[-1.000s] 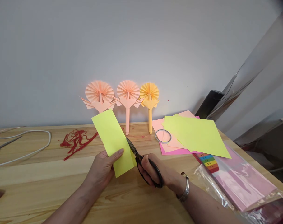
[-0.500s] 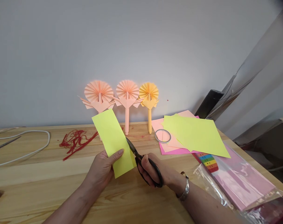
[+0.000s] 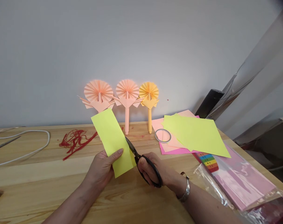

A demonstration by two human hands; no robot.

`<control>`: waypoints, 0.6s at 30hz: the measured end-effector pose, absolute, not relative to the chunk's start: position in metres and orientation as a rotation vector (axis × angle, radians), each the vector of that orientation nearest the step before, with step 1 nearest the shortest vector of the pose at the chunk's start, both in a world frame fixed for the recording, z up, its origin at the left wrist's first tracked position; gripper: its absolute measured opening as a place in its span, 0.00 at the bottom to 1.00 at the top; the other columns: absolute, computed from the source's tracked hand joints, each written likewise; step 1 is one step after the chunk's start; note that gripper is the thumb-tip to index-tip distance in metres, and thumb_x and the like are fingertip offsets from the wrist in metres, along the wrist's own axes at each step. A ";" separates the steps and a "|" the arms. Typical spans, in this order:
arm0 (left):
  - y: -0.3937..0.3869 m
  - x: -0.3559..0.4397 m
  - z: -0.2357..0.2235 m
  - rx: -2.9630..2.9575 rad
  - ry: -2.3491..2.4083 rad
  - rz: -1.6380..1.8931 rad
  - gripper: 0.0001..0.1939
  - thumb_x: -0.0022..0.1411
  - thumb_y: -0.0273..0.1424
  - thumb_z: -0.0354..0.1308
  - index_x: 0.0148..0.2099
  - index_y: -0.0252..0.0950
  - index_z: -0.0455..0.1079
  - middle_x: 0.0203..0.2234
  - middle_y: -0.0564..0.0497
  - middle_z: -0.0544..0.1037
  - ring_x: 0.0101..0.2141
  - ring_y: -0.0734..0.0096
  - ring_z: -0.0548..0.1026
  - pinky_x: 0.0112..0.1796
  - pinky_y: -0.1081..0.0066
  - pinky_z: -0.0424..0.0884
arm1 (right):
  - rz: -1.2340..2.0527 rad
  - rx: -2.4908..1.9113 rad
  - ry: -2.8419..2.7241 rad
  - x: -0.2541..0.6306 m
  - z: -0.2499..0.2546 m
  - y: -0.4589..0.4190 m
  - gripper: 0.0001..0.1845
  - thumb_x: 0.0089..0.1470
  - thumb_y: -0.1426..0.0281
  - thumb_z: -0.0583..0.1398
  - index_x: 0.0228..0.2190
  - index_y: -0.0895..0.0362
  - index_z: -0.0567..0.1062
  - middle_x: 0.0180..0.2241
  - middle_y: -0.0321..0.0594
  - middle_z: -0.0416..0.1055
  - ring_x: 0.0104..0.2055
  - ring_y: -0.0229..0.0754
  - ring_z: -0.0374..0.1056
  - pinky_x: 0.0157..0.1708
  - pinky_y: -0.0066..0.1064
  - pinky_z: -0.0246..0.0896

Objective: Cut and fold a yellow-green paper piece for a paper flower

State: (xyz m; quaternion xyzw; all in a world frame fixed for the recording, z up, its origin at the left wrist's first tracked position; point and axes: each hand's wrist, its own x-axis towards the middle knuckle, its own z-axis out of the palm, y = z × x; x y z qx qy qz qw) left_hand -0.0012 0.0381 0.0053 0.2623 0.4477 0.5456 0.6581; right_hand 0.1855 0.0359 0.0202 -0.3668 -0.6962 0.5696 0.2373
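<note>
My left hand [image 3: 106, 165] pinches a yellow-green sheet of paper [image 3: 109, 133] near its lower part, thumb on top. The sheet is held tilted above the table, and a folded or second layer peeks out at its lower right edge. My right hand [image 3: 153, 169] is wrapped round the black handles of a pair of scissors [image 3: 139, 158]. The scissor blades lie along the paper's right edge, pointing up and left; how far they are open is hard to make out. A silver bracelet [image 3: 185, 189] circles my right wrist.
Three pleated paper fans, two pink [image 3: 99, 93] [image 3: 127, 93] and one orange [image 3: 149, 93], lean on the wall. Red threads [image 3: 77, 141] and a white cable [image 3: 41, 131] lie left. Coloured sheets [image 3: 197, 133], a tape roll [image 3: 163, 136] and a plastic-wrapped paper pack [image 3: 246, 180] lie right.
The paper and scissors have shifted very slightly left. Both hands keep their grip, and everything else stays in place.
</note>
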 end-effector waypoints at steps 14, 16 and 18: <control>0.038 -0.003 0.003 0.594 0.974 1.212 0.16 0.49 0.29 0.66 0.42 0.31 0.76 0.32 0.42 0.82 0.32 0.54 0.80 0.35 0.60 0.76 | 1.473 -0.972 -2.041 0.190 0.032 0.032 0.32 0.58 0.45 0.37 0.21 0.57 0.59 0.11 0.31 0.54 0.13 0.30 0.52 0.14 0.23 0.47; 0.038 -0.002 0.003 0.591 0.967 1.208 0.16 0.48 0.29 0.67 0.42 0.30 0.76 0.32 0.41 0.82 0.32 0.53 0.80 0.34 0.60 0.76 | 1.471 -0.960 -2.034 0.190 0.031 0.033 0.32 0.57 0.45 0.37 0.20 0.57 0.59 0.11 0.31 0.55 0.13 0.30 0.52 0.14 0.23 0.47; 0.037 -0.001 0.002 0.590 0.967 1.202 0.17 0.48 0.28 0.67 0.42 0.30 0.76 0.32 0.41 0.82 0.32 0.53 0.80 0.34 0.60 0.76 | 1.475 -0.957 -2.019 0.189 0.029 0.033 0.32 0.57 0.45 0.37 0.20 0.57 0.59 0.10 0.31 0.55 0.12 0.29 0.52 0.14 0.23 0.47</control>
